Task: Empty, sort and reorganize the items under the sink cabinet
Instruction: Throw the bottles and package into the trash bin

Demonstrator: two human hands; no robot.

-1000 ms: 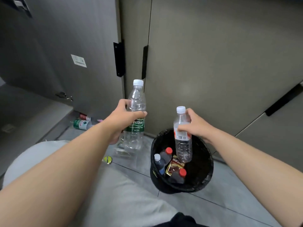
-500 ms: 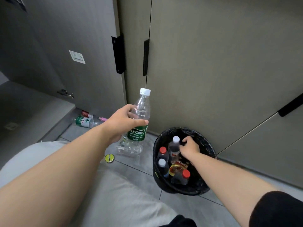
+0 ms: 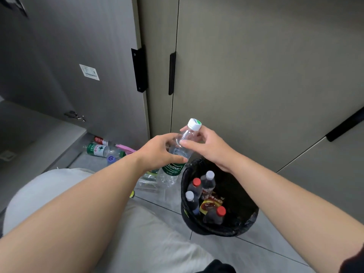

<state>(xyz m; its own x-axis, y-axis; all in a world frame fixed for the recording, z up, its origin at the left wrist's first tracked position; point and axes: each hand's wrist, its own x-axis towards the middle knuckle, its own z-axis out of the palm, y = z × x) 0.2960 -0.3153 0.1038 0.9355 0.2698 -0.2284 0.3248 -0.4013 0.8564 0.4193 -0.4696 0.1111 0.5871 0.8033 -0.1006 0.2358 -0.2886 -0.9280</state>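
A clear green-labelled water bottle [image 3: 175, 166] with a white cap is held tilted just left of and above the black bin [image 3: 248, 217]. My left hand [image 3: 157, 152] grips its middle. My right hand [image 3: 204, 142] holds its neck just below the cap. Inside the bin stand several bottles: a clear one with a white cap [image 3: 207, 184], two dark ones with red caps [image 3: 195, 186] [image 3: 215, 214], and a dark one with a white cap [image 3: 191, 201], beside a yellow-red wrapper [image 3: 210, 203].
The cabinet door [image 3: 69, 56] hangs open at left. More bottles [image 3: 97, 149] and a pink item [image 3: 126, 148] lie on the floor by its base. Crumpled clear plastic [image 3: 147, 181] lies under the held bottle. Closed cabinet fronts [image 3: 256, 75] stand behind. My pale-trousered knee [image 3: 59, 194] fills the lower left.
My right hand released the small clear bottle into the bin, rose, and took hold of the neck of the green-labelled bottle. The left hand carried that bottle right, toward the bin.
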